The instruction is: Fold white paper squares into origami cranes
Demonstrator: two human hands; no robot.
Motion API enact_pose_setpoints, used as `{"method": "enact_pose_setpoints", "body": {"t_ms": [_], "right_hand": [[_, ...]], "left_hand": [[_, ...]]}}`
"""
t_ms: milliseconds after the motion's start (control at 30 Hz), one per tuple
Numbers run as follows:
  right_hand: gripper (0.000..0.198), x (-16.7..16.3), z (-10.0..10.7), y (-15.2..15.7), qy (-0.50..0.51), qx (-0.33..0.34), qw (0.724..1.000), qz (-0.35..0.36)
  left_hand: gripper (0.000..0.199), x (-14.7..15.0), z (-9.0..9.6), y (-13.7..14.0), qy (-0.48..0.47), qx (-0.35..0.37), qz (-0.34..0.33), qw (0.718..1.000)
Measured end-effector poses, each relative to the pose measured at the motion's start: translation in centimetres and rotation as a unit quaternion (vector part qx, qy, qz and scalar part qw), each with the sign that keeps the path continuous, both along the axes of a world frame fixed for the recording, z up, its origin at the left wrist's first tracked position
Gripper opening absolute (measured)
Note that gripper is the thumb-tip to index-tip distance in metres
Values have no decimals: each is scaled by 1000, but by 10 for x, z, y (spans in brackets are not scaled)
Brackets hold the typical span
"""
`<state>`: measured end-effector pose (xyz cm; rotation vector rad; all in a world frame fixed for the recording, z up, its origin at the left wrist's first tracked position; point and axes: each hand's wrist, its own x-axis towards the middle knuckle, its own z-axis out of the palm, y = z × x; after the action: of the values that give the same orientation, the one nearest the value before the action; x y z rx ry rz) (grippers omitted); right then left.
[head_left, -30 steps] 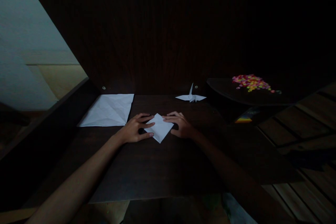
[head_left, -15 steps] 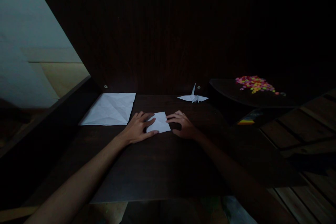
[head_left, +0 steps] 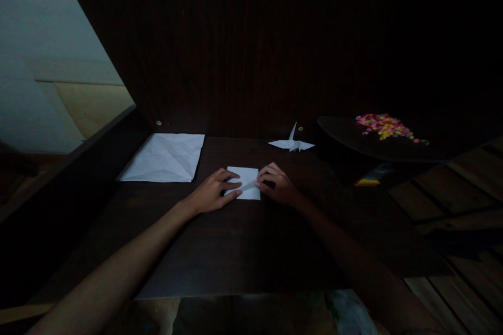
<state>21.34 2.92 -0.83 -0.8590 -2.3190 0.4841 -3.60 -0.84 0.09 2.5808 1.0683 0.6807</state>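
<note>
On the dark wooden desk (head_left: 220, 251) lies a small folded square of white paper (head_left: 248, 174) with a crease showing across it. My left hand (head_left: 212, 192) rests on its left side, fingers spread and pressing it to the surface. At the right edge, the thumb and fingertips of my right hand (head_left: 278, 186) are pinched together on the paper. Beyond it stands a white origami crane (head_left: 291, 144), touched by neither hand. Larger creased sheets of white paper (head_left: 165, 157) lie stacked to the left of my left hand.
A dark panel (head_left: 236, 52) rises behind the desk, and a low side board (head_left: 78, 167) borders the left. On a curved shelf (head_left: 346, 146) at right sits a heap of small colourful pieces (head_left: 385, 126). Wooden slats (head_left: 463, 188) show beyond.
The folded paper has turned to lie squarer and moved slightly right. My right fingers have closed from spread beside its edge to a pinch on it. The camera view has shifted a little.
</note>
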Motion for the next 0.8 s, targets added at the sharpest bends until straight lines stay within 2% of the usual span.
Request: {"method": "enact_pose_setpoints", "body": {"t_ms": [167,267,467,600,700,800], "right_hand": [[14,-1,-3,1,-7,2,999,-43],[28,-1,-3,0,-15,1,998,-54],[47,0,-3,-1,-38,-4,998,-45],[61,1,-3,-2,-62,-47,997,-23],[72,3,-1,-5,-65,-87,994,-10],[77,3,1,-7,-48,-98,994,2]], "left_hand": [[31,5,1,1,-26,-33,-17,999],[30,5,-1,3,-42,-33,-9,999],[41,9,-7,2,-9,12,82,996],[49,16,-11,-2,35,42,149,987],[53,19,-12,-3,55,42,138,988],[51,18,-10,-4,45,44,104,993]]}}
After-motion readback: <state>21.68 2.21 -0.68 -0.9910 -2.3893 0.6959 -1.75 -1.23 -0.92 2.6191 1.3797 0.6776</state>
